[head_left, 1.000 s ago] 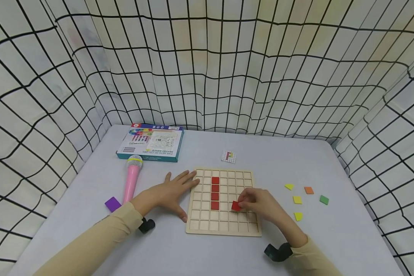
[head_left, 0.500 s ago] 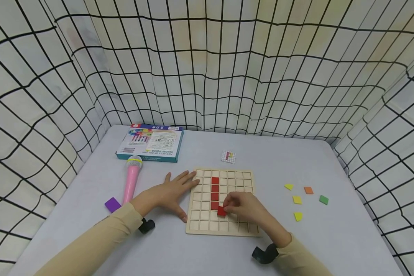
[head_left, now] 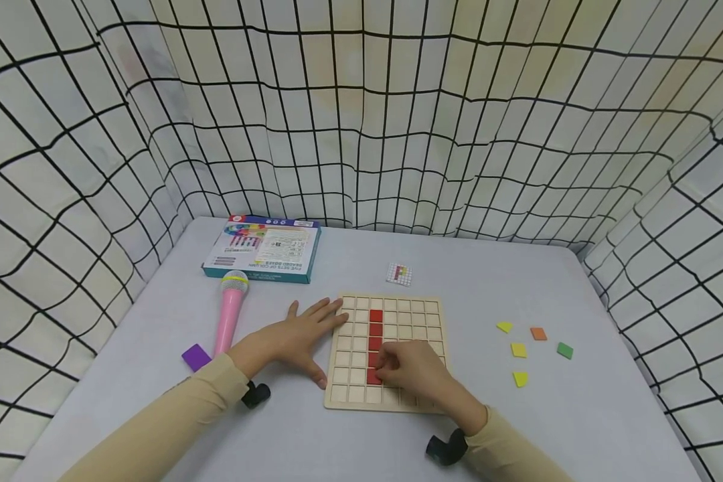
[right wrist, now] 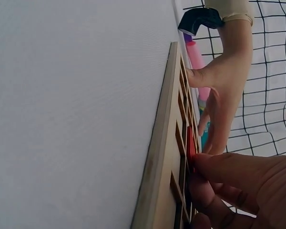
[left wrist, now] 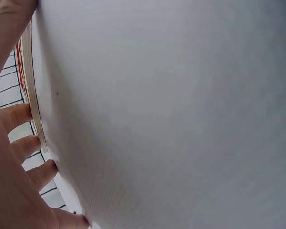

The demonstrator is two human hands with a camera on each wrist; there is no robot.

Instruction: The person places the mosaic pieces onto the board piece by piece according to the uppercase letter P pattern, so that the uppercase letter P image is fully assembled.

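Note:
A wooden grid board [head_left: 349,397] lies on the table with a column of red square tiles [head_left: 376,329] in its cells. At the column's near end, my right hand [head_left: 418,369] pinches another red tile [head_left: 373,377] between thumb and fingers. In the right wrist view that red tile [right wrist: 190,143] stands partly above the grid's ridges, its far side hidden by the fingertips. My left hand [head_left: 298,340] lies with fingers spread against the board's left edge. The left wrist view shows its fingers [left wrist: 26,145] touching that edge.
Yellow pieces [head_left: 519,350], an orange tile [head_left: 539,333] and a green tile [head_left: 565,350] lie right of the board. A small pattern card [head_left: 399,274] sits beyond it. To the left are a pink microphone [head_left: 229,318], a purple piece [head_left: 196,357] and a flat box [head_left: 265,249].
My right hand has moved left and toward me over the board, bringing the red tile to the column's near end. The left hand has stayed in place.

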